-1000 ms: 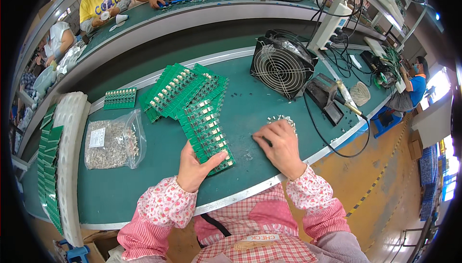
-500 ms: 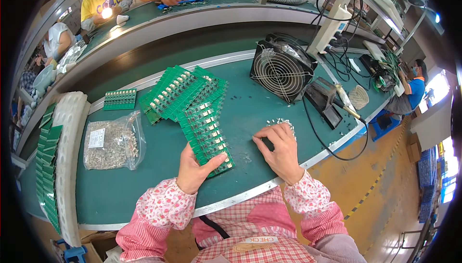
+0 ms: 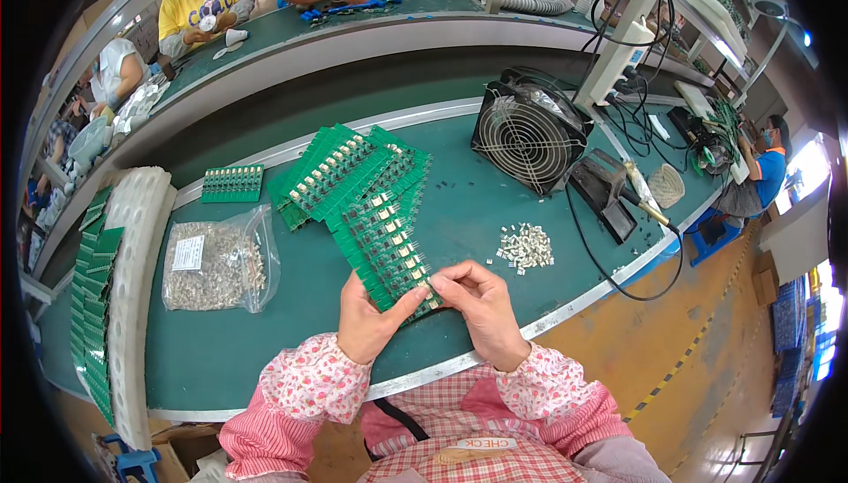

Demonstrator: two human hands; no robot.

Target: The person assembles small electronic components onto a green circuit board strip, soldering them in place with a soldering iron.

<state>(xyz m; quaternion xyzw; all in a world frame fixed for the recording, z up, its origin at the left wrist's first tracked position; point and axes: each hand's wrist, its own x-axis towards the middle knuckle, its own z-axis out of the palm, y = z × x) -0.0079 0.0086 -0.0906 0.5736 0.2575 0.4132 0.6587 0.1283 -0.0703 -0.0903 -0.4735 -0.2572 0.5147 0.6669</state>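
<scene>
My left hand [image 3: 371, 317] grips the near end of a green circuit board panel [image 3: 378, 237], its thumb lying on top. A row of small white connectors runs along this panel, which slants away from me over the front of other stacked panels [image 3: 331, 174]. At the panel's near right corner my right hand [image 3: 481, 311] is closed in a pinch, its fingertips against the board's edge. Whatever lies between those fingertips is hidden. A loose heap of small white connectors [image 3: 527, 247] lies on the green bench to the right of the board.
A clear bag of small pale parts [image 3: 216, 264] lies left, near a single panel [image 3: 232, 184]. A white foam rack [image 3: 141, 306] with green boards stands at far left. A black fan [image 3: 530, 134], a soldering iron [image 3: 652, 209] and its cable sit right. Other people work beyond.
My right hand has moved left from the connector heap to the panel's near corner, uncovering the heap. My left hand still holds the panel. The whole view has shifted slightly.
</scene>
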